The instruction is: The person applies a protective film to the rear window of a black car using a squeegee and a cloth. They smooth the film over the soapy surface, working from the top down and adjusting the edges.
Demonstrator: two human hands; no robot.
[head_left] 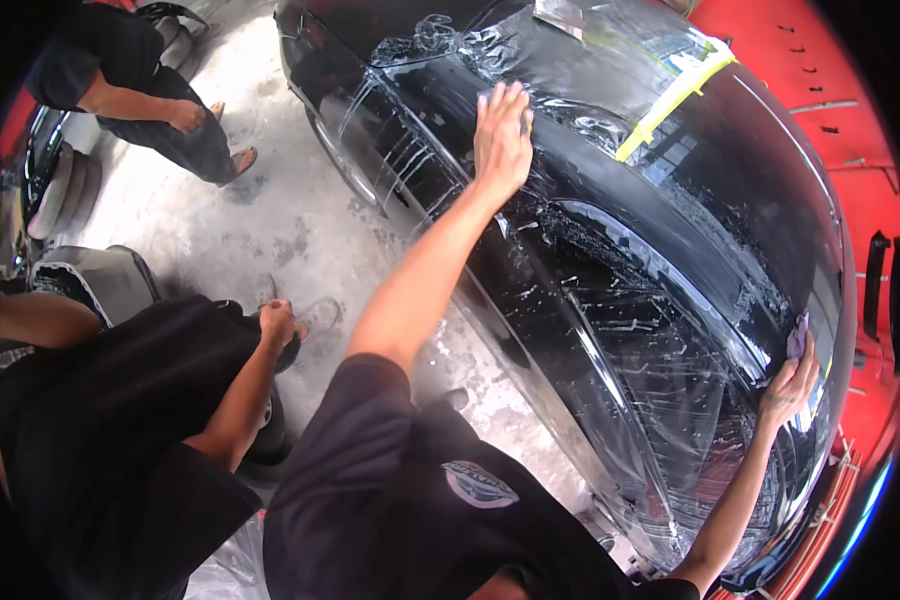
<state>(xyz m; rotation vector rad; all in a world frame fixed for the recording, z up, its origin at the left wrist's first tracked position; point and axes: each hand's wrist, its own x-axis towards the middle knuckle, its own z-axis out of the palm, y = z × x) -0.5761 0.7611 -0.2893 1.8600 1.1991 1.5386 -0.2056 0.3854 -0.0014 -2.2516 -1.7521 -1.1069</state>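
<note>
My left hand [502,145] lies flat with fingers stretched on the black roof edge of a car [610,215], above the side windows. A small tan edge shows beside its palm; what it belongs to is mostly hidden. Farther right, my right hand [788,388] pinches a crumpled purple cloth [798,337] against the car's roof side. Wet, whitish streaks and drops cover the black paint near both hands. Clear plastic film [670,400] covers the side windows, and crinkled film [490,50] lies at the far end. A strip of yellow masking tape [678,100] crosses the roof.
At the left, close by, stands a person in black [120,430], hands together. Another person in dark clothes [160,110] stands farther off on the stained concrete floor [270,200]. Grey car parts [100,275] lie at the left. A red wall [795,50] rises behind the car.
</note>
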